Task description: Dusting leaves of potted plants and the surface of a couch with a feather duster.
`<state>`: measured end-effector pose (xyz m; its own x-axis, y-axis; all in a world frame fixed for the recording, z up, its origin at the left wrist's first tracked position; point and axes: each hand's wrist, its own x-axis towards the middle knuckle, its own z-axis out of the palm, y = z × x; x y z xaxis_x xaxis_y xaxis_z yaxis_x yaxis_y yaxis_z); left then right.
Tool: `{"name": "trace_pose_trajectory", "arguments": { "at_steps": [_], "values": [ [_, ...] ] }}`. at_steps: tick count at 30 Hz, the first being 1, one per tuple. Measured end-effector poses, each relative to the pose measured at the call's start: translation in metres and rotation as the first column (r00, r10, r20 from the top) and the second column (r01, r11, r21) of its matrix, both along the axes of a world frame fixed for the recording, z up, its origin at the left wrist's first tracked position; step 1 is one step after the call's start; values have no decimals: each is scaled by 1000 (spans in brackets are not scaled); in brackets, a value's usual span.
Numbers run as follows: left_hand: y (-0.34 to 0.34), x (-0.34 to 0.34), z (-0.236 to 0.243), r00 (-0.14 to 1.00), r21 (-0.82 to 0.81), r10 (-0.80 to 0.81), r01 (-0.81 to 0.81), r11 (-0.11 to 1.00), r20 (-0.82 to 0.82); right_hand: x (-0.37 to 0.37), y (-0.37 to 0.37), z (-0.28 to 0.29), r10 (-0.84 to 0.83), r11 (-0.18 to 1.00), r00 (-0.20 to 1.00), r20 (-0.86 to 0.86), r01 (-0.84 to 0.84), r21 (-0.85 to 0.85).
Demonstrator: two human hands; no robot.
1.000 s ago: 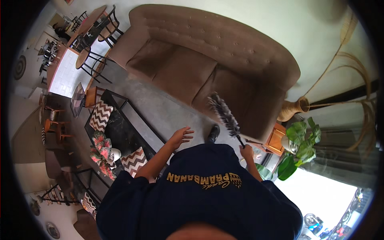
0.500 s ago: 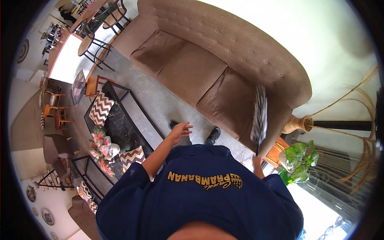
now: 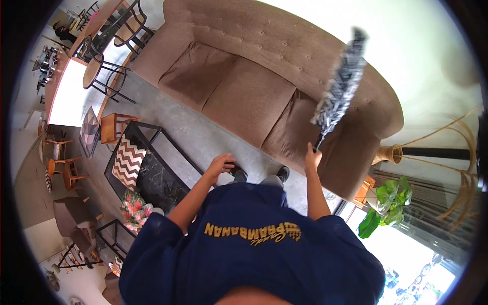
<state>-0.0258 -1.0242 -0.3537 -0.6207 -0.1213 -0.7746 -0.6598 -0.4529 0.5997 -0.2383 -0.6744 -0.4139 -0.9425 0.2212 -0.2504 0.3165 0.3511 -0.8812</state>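
My right hand (image 3: 312, 158) is closed around the black handle of a fluffy grey-and-black duster (image 3: 341, 84). The duster points up and away from me, its head slightly blurred, in front of the right part of a brown sofa's tufted backrest (image 3: 284, 46). Whether its fibres touch the fabric I cannot tell. Below it lie the brown seat cushions (image 3: 251, 86). My left hand (image 3: 221, 166) hangs in the air before my body with its fingers apart and slightly bent, holding nothing, above the grey floor between the sofa and a low table.
To the left stands the black-framed low table (image 3: 162, 178) with a zigzag-patterned cushion (image 3: 128, 161) and a red-green plant (image 3: 134, 211). A wooden stool (image 3: 109, 128) is beyond it. At right are a wicker vase (image 3: 390, 154) and a leafy plant (image 3: 389, 203). Far left, a person (image 3: 63, 34).
My right hand has moved forward and the duster has swung up from the right seat and armrest area to the backrest. My left hand has shifted slightly left and nearer.
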Motion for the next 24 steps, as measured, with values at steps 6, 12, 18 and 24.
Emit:
{"name": "trace_pose_trajectory", "arguments": {
  "at_steps": [6, 12, 18, 24],
  "values": [
    [-96, 24, -30, 980, -187, -48, 85, 979, 195, 22, -116, -176, -328, 845, 941, 88, 250, 473],
    [-154, 34, -95, 885, -160, -113, 205, 966, 451, 153, -167, -246, -240, 954, 758, 607, 68, 292],
    [-187, -79, -203, 860, -187, -346, 436, 880, 376, 72, -168, -216, -393, 879, 823, 410, 468, -96],
    [-190, -307, -299, 522, -896, -821, 442, 29, 231, 76, -200, -259, -302, 926, 822, 483, 133, 353]
  ]
}}
